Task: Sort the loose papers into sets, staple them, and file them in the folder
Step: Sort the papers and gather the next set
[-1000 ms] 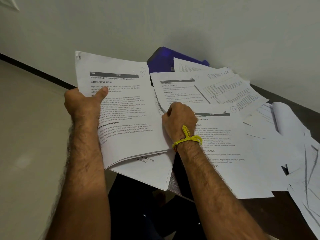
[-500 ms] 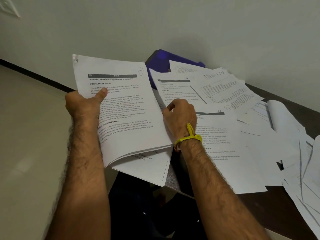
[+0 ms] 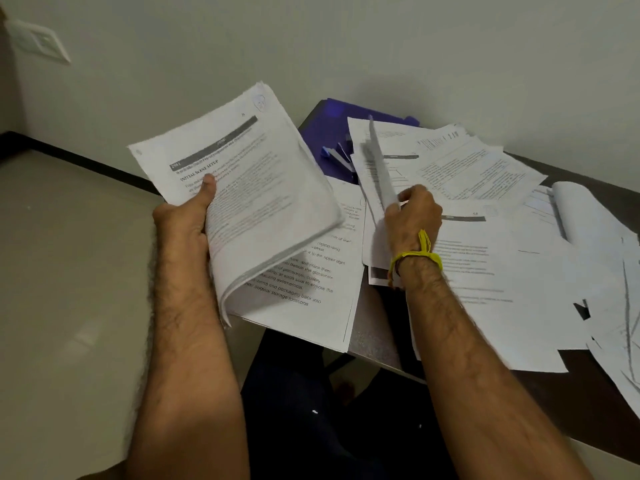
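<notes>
The left hand [image 3: 188, 220] grips a thick set of papers [image 3: 242, 192] at its left edge, with the thumb pressed flat on the printed top page and the fingers hidden below. This set is lifted and tilted, and its lower pages hang down and curl. The right hand [image 3: 412, 220] is well apart from the left one and pinches a single sheet [image 3: 379, 168], which stands almost on its edge and looks blurred. A yellow thread [image 3: 420, 254] is tied around the right wrist.

Under the lifted set lies another printed page [image 3: 311, 289], and its corner goes over the near edge of the surface [image 3: 377, 344]. To the right of the hands, many loose papers [image 3: 485, 271] are spread on the dark surface and overlap each other; one sheet at the far right is partly rolled. The blue folder [image 3: 325, 133] lies at the far end of the surface, near the wall [image 3: 346, 46], partly covered by the papers. A white switch plate [image 3: 38, 41] is on the wall at the upper left.
</notes>
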